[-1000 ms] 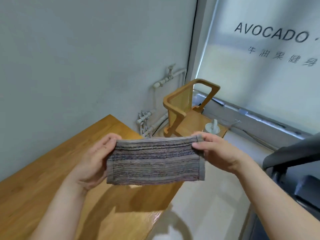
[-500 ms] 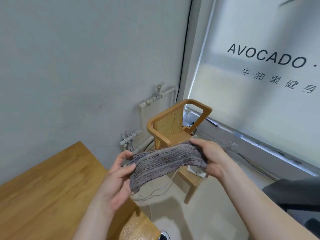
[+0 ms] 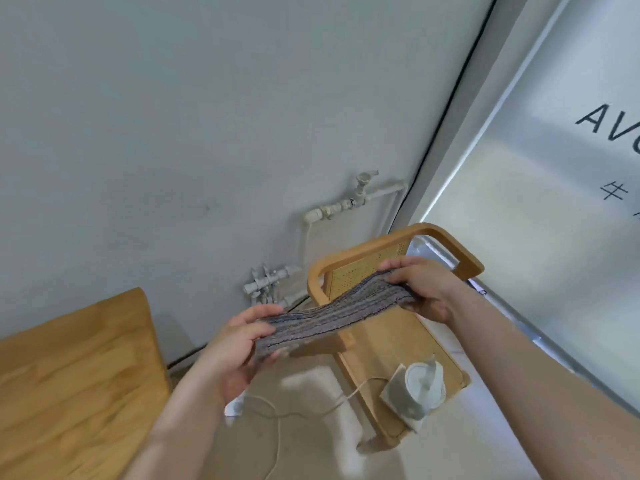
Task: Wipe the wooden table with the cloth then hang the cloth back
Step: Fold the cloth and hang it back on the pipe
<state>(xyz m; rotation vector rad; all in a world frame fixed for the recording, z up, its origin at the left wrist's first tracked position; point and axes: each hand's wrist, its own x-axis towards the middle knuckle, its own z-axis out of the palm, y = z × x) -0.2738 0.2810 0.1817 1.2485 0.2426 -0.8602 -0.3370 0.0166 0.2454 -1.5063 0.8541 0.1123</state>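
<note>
1. Cloth [image 3: 332,317]: one, striped in grey, purple and brown, folded into a narrow band. It is stretched in the air between the two hands, over the near top rail of the chair's back; contact with the rail cannot be told.
2. Left hand [image 3: 239,351]: one, bare. Thumb on top and fingers beneath pinch the lower-left end of the cloth.
3. Right hand [image 3: 420,289]: one, bare. Fingers curl over the upper-right end of the cloth and clamp it against the palm, higher and farther out than the left hand.
4. Wooden table [image 3: 69,382]: one, light-coloured top, to the left of the left hand and apart from the cloth.
5. Wooden chair [image 3: 446,247]: one, with curved frame and cane panel, directly behind and under the hands.
6. Small white device [image 3: 420,384]: one, round, on the chair seat below the right hand; its kind cannot be told.
7. White cable [image 3: 298,414]: one, running from the device across the floor beneath the left hand.
8. White pipes with valves [image 3: 346,206]: two clusters on the grey wall, beyond the hands.
</note>
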